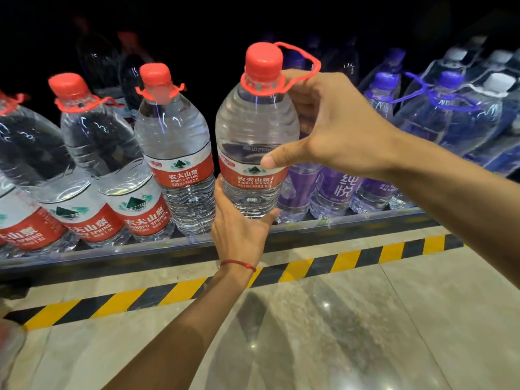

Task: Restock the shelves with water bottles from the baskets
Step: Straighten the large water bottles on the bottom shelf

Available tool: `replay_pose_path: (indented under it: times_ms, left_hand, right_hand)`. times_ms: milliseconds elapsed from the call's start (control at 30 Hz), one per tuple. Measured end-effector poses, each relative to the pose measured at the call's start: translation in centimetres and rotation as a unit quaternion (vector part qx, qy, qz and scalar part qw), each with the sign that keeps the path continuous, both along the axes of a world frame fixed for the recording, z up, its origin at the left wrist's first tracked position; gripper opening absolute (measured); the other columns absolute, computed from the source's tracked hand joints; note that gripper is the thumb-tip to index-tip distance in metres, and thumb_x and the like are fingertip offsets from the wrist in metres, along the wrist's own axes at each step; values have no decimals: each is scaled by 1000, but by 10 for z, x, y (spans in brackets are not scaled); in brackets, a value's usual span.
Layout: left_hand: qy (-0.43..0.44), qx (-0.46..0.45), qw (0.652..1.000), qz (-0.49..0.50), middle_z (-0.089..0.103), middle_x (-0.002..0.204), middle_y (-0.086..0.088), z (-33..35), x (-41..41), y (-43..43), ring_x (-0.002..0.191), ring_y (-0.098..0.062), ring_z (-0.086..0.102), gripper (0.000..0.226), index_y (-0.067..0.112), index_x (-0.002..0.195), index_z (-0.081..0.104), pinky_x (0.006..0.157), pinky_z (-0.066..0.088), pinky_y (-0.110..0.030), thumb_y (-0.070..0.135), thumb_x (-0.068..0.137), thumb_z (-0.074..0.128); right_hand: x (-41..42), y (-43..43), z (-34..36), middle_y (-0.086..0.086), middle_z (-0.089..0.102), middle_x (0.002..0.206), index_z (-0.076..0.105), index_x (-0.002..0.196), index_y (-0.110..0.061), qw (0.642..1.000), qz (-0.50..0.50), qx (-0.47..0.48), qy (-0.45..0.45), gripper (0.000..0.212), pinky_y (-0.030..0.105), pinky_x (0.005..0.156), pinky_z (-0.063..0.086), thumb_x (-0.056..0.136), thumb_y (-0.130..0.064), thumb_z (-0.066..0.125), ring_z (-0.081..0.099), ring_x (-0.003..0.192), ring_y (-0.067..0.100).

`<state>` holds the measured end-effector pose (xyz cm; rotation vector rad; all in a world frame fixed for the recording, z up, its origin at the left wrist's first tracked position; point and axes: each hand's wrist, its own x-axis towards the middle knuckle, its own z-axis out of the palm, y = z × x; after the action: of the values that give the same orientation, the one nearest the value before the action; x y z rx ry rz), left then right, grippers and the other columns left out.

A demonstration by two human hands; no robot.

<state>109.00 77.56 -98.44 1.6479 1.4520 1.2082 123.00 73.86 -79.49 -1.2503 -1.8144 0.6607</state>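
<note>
Water bottles [180,153] with red labels are stood along the shelf [112,263] toward 9 o'clock, and purple-labelled bottles [334,190] are packed toward 3 o'clock. The shelf is run across the view above a glossy tiled floor [365,319], which is edged with yellow-and-black striped tape [309,267].

Between the two groups, near the centre, a red-capped bottle [253,130] is held upright at the shelf's front edge; whether its base is resting on the shelf cannot be told. It is gripped at 6 o'clock by the left hand [239,232], with the thumb and fingers curled round its base. Its upper body is clasped from 3 o'clock by the right hand [337,128], with the thumb pressed on the label and the fingers wrapped behind the shoulder.

A thin red carry loop [318,64] is seen arching from the neck ring toward 2 o'clock, over the right hand's fingers. A red string [239,263] is worn on the left wrist.
</note>
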Motion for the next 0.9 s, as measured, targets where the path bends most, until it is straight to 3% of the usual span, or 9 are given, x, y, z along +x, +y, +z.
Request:
replay_pose_path:
  times_ms: [133,367,567,767,900]
  left_hand:
    - [-11,-12,1000,9,54,148,-7,-10,5,6,133,-30,53,125,21,156,25,106,46,-45,46,57,98]
    - [-3,-28,999,25,54,148,-5,-24,11,6,134,-28,52,126,22,157,23,104,44,-39,40,58,99]
    - [-10,-37,999,16,52,149,-6,-28,13,9,134,-27,52,127,23,158,20,108,47,-44,40,59,98]
    - [-76,-35,996,-14,54,149,-3,-28,5,15,138,-18,50,119,20,158,31,114,44,-43,36,61,99]
    - [-103,-45,993,-25,54,149,2,-28,-2,15,138,-5,45,116,17,159,34,118,40,-35,39,64,98]
  right_hand:
    - [1,12,-13,10,70,131,60,133,3,1000,5,-15,11,67,39,108,54,72,12,87,69,122,18]
    - [3,17,-32,11,69,131,58,132,3,999,-4,-39,14,64,32,107,53,74,16,84,68,123,16]
    - [-1,21,-40,12,64,139,54,138,2,999,-19,-42,19,68,35,112,50,77,15,81,63,130,17]
    - [-5,27,-45,1,68,136,54,145,-9,996,-86,-38,7,78,43,113,50,73,-10,85,64,130,16]
    - [-6,33,-38,-5,63,139,53,146,-21,991,-98,-36,-81,78,43,115,46,75,-30,83,57,133,15]
